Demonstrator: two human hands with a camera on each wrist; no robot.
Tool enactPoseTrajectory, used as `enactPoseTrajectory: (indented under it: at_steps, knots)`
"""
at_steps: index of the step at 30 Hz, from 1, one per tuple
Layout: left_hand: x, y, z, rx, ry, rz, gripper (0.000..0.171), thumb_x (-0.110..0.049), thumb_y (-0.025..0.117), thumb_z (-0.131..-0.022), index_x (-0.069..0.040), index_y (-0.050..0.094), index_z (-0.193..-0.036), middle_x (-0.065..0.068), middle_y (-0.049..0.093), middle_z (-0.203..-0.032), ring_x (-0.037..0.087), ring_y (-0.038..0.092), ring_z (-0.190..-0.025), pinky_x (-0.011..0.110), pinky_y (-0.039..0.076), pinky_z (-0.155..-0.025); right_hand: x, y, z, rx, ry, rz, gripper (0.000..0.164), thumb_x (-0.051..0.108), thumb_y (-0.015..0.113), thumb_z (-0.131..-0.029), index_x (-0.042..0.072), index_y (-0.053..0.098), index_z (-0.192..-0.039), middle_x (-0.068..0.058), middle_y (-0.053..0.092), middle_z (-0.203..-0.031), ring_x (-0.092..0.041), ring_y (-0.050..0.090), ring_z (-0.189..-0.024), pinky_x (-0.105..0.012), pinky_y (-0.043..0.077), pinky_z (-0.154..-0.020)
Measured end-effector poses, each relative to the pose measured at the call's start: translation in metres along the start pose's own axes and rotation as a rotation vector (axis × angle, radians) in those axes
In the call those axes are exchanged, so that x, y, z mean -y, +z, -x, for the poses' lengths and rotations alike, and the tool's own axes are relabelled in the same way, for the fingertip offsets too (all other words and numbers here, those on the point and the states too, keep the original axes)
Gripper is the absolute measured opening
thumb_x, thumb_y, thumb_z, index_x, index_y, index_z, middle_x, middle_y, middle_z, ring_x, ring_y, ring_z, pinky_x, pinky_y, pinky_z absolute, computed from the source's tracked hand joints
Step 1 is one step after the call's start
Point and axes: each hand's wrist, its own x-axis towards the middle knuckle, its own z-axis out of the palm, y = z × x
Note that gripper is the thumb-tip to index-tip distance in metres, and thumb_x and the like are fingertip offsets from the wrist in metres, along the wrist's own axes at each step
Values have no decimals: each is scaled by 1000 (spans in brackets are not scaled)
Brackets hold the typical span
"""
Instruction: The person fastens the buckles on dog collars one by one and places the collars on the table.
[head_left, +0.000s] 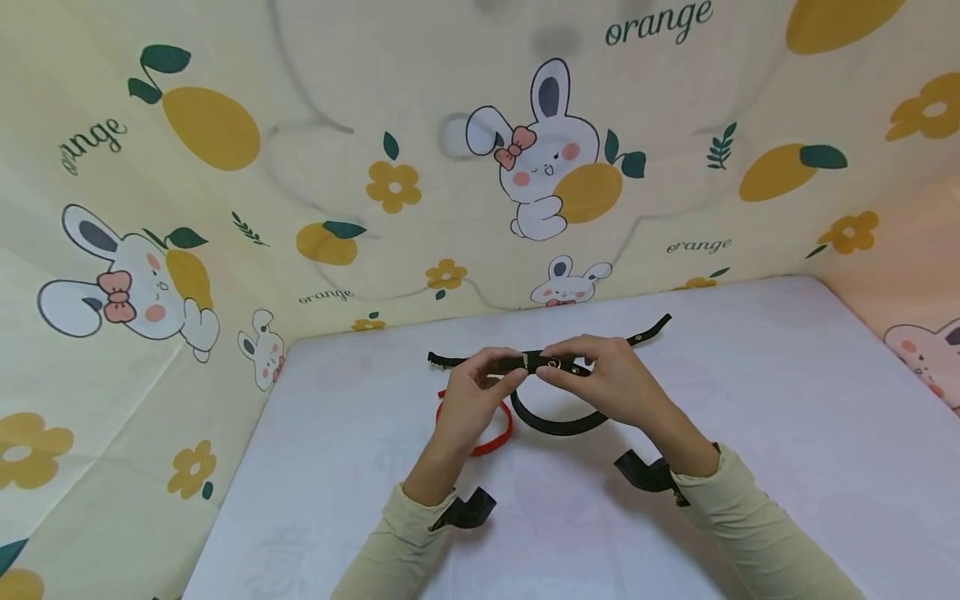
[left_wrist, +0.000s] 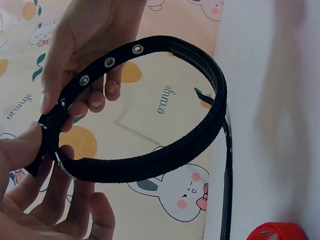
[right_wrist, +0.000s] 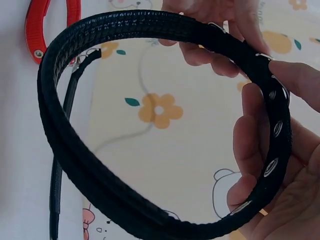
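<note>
Raised over the table, a black collar (left_wrist: 150, 170) is joined into a loop, with metal-ringed eyelets along one part and a buckle where its ends overlap. My left hand (head_left: 468, 400) pinches the buckle end between thumb and fingers. On the other side, my right hand (head_left: 615, 383) grips the eyelet end, thumb close to the buckle. Both hands' fingertips nearly meet there in the wrist views. Behind them a second black collar (head_left: 652, 330) lies stretched out on the table, its middle hidden by the hands. A red collar (head_left: 491, 447) lies curled under my left hand, partly covered by it.
The table (head_left: 337, 475) has a white cover. Upright cloth (head_left: 420, 100) printed with rabbits and oranges stands behind it and along its sides. Black bands (head_left: 472, 508) stick out at both wrists, next to the light sleeves (head_left: 757, 517).
</note>
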Motion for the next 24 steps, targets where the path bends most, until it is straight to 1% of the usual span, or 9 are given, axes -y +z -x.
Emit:
enactPoseTrajectory:
  at_steps: [3,5,10,20,24]
  knots:
    - [0,0,0,-5,3,-3,26,-19,74,-90,-12,71,-115,10,70,-111,16,64,-99,27,52,-86,-1,1,-1,2,-7,0,30,41,74,-88,20,77,-109,4,76,-103,-15,65,-97,-43,49,-84]
    - [0,-1,0,-8,4,1,26,-19,74,-90,-12,71,-115,10,70,-111,16,64,-100,28,52,-86,-2,2,-1,3,-7,0,29,41,74,-89,20,77,-109,3,76,-102,-15,65,-97,-44,49,-85]
    - [-2,-1,0,-26,6,17,24,-16,75,-89,-12,72,-113,9,70,-110,16,64,-101,30,53,-89,-1,1,-2,14,19,-6,29,42,75,-87,22,77,-108,5,75,-98,-14,62,-94,-37,46,-82]
    - [-4,-2,2,-45,-19,28,24,-16,74,-89,-11,72,-113,9,71,-109,17,67,-97,32,54,-93,-2,1,-3,27,53,-21,29,43,76,-86,23,77,-107,6,75,-98,-14,62,-95,-36,45,-82]
    - [-5,-2,2,-52,-17,54,25,-15,74,-89,-10,72,-114,8,71,-108,16,69,-95,33,55,-94,-2,1,-3,20,52,-17,29,44,76,-86,24,77,-106,6,75,-98,-13,63,-94,-34,44,-81]
